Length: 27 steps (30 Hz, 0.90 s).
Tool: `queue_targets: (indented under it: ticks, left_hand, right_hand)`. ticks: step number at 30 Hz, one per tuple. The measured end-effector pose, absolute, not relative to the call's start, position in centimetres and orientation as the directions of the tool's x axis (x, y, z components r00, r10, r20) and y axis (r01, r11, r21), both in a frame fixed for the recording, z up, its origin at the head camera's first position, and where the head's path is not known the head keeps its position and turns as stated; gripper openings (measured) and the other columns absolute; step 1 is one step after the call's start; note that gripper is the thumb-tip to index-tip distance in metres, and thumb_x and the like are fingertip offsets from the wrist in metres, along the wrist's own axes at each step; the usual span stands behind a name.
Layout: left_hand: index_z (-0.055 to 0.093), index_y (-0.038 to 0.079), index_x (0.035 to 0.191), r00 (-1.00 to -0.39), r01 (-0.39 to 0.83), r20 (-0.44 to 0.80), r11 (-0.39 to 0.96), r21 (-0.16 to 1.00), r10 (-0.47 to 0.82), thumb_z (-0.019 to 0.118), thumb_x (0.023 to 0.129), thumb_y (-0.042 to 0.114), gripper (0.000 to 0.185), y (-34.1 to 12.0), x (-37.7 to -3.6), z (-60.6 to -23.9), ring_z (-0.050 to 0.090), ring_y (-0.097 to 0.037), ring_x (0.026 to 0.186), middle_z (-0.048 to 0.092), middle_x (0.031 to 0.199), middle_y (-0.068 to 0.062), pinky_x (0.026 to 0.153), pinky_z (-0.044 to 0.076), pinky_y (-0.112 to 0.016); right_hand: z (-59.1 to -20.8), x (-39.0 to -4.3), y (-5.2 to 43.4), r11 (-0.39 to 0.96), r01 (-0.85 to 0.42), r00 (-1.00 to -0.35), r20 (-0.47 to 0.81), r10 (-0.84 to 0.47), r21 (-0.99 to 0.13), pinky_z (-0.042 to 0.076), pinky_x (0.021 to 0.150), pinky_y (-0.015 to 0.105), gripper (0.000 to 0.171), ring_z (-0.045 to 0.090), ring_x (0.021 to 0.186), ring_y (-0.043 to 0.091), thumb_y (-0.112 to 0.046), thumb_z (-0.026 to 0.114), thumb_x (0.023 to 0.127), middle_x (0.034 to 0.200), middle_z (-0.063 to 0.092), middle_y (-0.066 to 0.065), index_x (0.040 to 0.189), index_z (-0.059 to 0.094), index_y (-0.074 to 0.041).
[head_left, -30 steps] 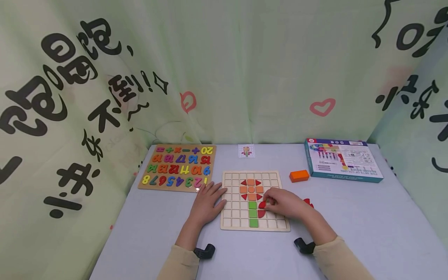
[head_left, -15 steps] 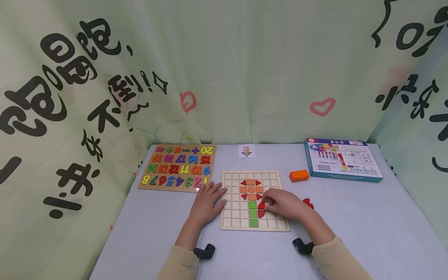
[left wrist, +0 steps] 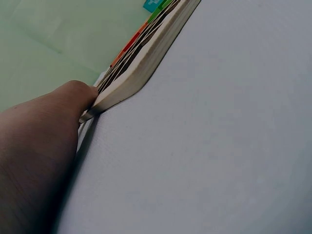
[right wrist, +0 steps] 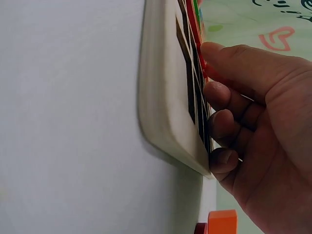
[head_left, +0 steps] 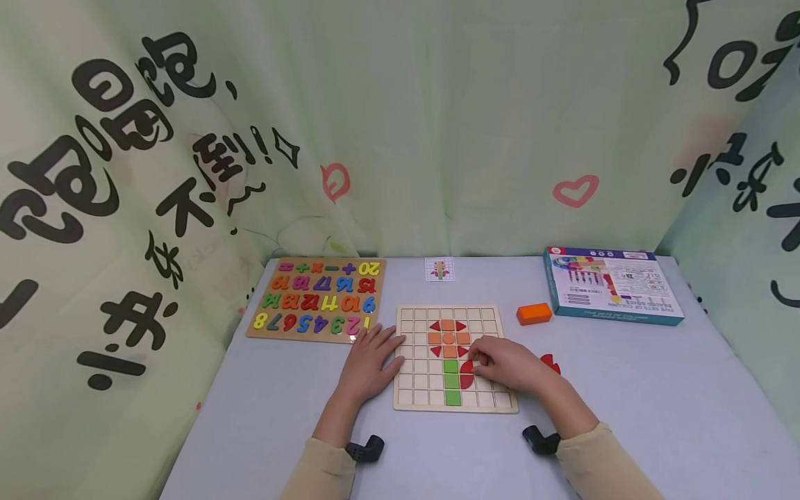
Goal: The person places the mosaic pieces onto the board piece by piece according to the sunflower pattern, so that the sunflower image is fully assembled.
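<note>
A wooden grid board (head_left: pixel 412 392) lies on the table with orange squares (head_left: pixel 447 325), small red triangles (head_left: pixel 435 352) and a column of green squares (head_left: pixel 452 382). Beside the green column, two red quarter-round pieces (head_left: pixel 465 378) sit together as a half-round. My right hand (head_left: pixel 509 362) has its thumb and forefinger at the upper red piece, pinching it against the board; the other fingers are curled. The fingertips hide part of it. Spread fingers of my left hand (head_left: pixel 369 364) rest at the board's left edge, with the thumb against the rim in the left wrist view.
A number puzzle board (head_left: pixel 300 340) lies at the back left. Behind the grid board is a small pattern card (head_left: pixel 440 269). An orange block (head_left: pixel 534 314) and a flat game box (head_left: pixel 615 288) stand right. Loose red pieces (head_left: pixel 551 362) lie partly behind my right wrist.
The upper red piece has turned and come down beside the lower one, so both form a half-round. My right hand has barely shifted; the left hand stays still.
</note>
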<state>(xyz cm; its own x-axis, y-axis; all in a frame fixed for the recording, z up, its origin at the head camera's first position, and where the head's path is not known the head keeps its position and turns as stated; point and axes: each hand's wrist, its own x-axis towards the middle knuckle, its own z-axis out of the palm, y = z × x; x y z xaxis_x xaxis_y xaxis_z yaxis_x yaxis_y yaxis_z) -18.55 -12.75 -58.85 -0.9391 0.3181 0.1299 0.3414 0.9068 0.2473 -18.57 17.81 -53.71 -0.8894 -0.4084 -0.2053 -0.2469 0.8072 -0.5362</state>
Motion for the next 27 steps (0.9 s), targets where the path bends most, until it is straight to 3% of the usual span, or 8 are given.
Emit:
queue_targets:
  ticks: [10, 27]
  left_hand:
    - [0.053, 0.034, 0.142, -0.94, 0.34, 0.121, 0.905, 0.254, 0.319, 0.051, 0.097, 0.054, 0.05, -12.7, -18.5, -58.8, 0.029, -0.021, 0.151, 0.044, 0.155, 0.008, 0.126, 0.017, -0.048]
    - [0.052, 0.035, 0.143, -0.94, 0.339, 0.114, 0.909, 0.243, 0.32, 0.05, 0.097, 0.055, 0.05, -12.8, -18.6, -58.8, 0.028, -0.021, 0.151, 0.043, 0.155, 0.009, 0.126, 0.016, -0.047]
  right_hand:
    - [-53.2, -18.2, 19.7, 0.789, -0.253, -0.902, -0.159, -0.402, -0.56, 0.047, 0.071, 0.027, 0.012, 0.052, 0.083, 0.012, -0.025, 0.068, 0.093, 0.083, 0.054, -0.007, 0.105, 0.066, -0.022]
    - [-51.8, -18.3, 27.8, 0.818, -0.103, -0.945, -0.202, -0.258, -0.566, 0.054, 0.074, 0.028, 0.025, 0.055, 0.094, 0.02, -0.022, 0.065, 0.095, 0.101, 0.063, 0.003, 0.119, 0.066, -0.014]
